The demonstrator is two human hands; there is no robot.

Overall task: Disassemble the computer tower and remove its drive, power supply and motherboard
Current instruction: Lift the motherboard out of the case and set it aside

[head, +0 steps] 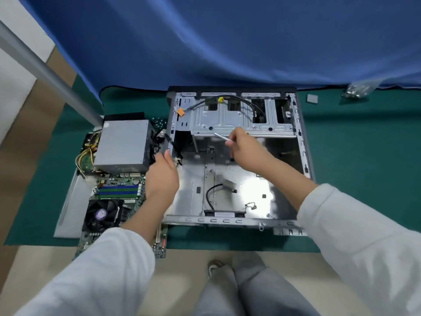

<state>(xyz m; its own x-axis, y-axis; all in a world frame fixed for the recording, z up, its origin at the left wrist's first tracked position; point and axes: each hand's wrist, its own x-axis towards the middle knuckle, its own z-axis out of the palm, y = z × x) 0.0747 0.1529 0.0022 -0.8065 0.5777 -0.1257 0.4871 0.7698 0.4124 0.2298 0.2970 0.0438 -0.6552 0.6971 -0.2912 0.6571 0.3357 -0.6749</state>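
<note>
The open computer case (303, 142) lies flat on a green mat (355, 160), its floor bare apart from loose cables. My left hand (162, 176) grips the case's left wall near a bundle of black cables. My right hand (245, 148) holds a thin white-handled screwdriver (222, 137), its tip pointing up-left at the front edge of the metal drive cage (241, 122). The grey power supply (123, 144) and the motherboard (114, 201) with its black fan lie outside the case, to its left.
A blue cloth (227, 42) hangs behind the mat. A clear bag of screws (357, 87) and a small grey square piece (312, 98) sit at the back right. A grey side panel (68, 208) lies under the motherboard. A metal pole (45, 69) slants at left. My legs are below.
</note>
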